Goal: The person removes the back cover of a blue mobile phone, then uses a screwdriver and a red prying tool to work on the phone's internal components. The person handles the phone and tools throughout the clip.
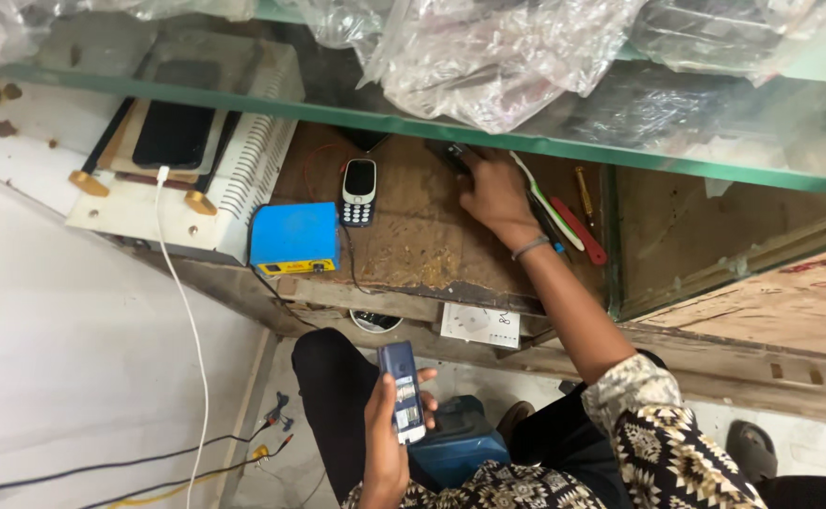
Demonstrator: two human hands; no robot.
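Down low, near the person's lap, the left hand [387, 429] is closed around a small blue keypad phone [403, 391]. The thumb side wraps one long edge and the fingertips show on the other edge. The phone stands almost straight up in the hand, with its long side running toward the bench [404, 236] and its back turned to the camera.

Up on the worn wooden bench, the right hand [495, 193] reaches far forward under a green glass shelf [526, 141]. Its fingers are curled over a small dark thing [455, 155] at the back of the bench. I cannot tell if the hand really grips it or only touches it, because the shelf and the fingers hide it.

Just to the right of that hand lie some thin tools: a red-handled tool [583, 234], a white and green tool [547, 203], and a little screwdriver with a yellow handle [584, 188]. They all point away from the person, side by side.

To the left of the right hand, another keypad phone [359, 191] lies flat, dark with a white edge. Beside it sits a blue box [293, 238]. Further left is a white machine [196, 160] with a black smartphone [175, 132] on top and a white cable [182, 302] hanging down.

The right hand is the nearer one to the bench things. The blue phone is well apart from them, down by the knees.
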